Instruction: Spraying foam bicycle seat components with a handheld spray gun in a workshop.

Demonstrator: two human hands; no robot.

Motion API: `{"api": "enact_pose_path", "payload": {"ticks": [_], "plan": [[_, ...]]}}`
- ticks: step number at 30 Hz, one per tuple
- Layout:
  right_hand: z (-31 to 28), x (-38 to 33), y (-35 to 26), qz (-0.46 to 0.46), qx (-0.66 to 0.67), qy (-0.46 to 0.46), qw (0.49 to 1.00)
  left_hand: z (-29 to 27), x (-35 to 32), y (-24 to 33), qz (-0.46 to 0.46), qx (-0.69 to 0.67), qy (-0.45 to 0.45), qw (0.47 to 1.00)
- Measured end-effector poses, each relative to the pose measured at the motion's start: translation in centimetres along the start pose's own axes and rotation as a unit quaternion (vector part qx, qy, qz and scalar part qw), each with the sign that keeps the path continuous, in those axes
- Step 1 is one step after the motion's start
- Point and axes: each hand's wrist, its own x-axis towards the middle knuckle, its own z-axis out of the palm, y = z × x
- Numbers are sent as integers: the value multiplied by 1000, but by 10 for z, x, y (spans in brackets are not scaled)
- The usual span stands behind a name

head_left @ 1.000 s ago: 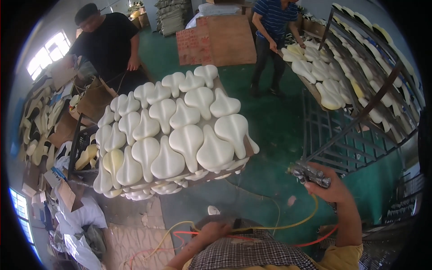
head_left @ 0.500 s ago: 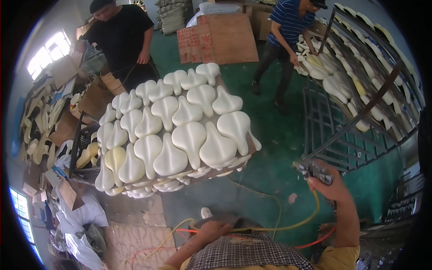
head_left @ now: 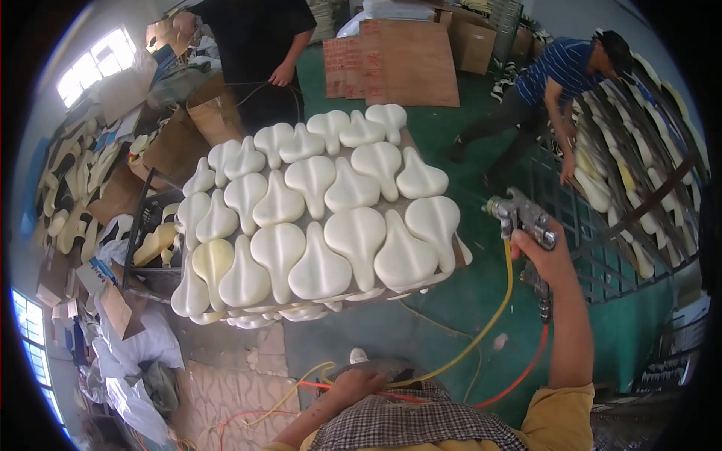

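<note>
My right hand (head_left: 543, 255) is raised to the right of the board, wrapped round a metal spray gun (head_left: 517, 213). Its nozzle points left, toward the bicycle saddle pads (head_left: 356, 233). A yellow hose (head_left: 492, 323) and an orange hose (head_left: 532, 368) hang from the gun. At my waist, my left hand (head_left: 357, 385) is closed round both hoses, though its fingertips are partly hidden. The cream-white pads lie in rows on a board (head_left: 335, 216), alternating in direction. One pad (head_left: 213, 263) at the near left looks yellower. More pads show below the board's near edge.
A person in black (head_left: 256, 52) stands behind the pads. Another in a striped shirt (head_left: 560, 71) bends over a metal rack (head_left: 639, 225) of pads at right. A black crate (head_left: 143, 259), cartons (head_left: 177, 146) and heaped pads are at left. Cardboard (head_left: 226, 391) covers the floor nearby.
My right hand has lifted the spray gun upward, bringing its nozzle nearer the pads' height. The view has shifted, and the striped-shirt person now leans farther over the rack. My left hand stays at my waist.
</note>
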Motion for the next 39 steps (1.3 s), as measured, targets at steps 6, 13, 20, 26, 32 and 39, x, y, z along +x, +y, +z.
{"api": "enact_pose_path", "payload": {"ticks": [6, 13, 20, 26, 32, 39], "plan": [[40, 38, -17, -6, -13, -11, 1000, -24, -1, -45, -53, -38, 17, 998], [59, 56, -24, 13, -27, -14, 999, -49, 1, -71, -36, -38, 12, 999], [72, 70, -19, 14, -41, 34, 998, -53, 5, -86, -4, -12, -37, 999], [77, 58, -18, -2, -39, 42, 998, -45, -4, -90, -39, -1, -46, 998], [67, 31, -16, 13, -34, 43, 998, -29, -14, -81, 3, -6, -45, 999], [46, -51, -22, 61, -52, -1, 997, 2, -34, -60, 16, 47, -65, 997]]}}
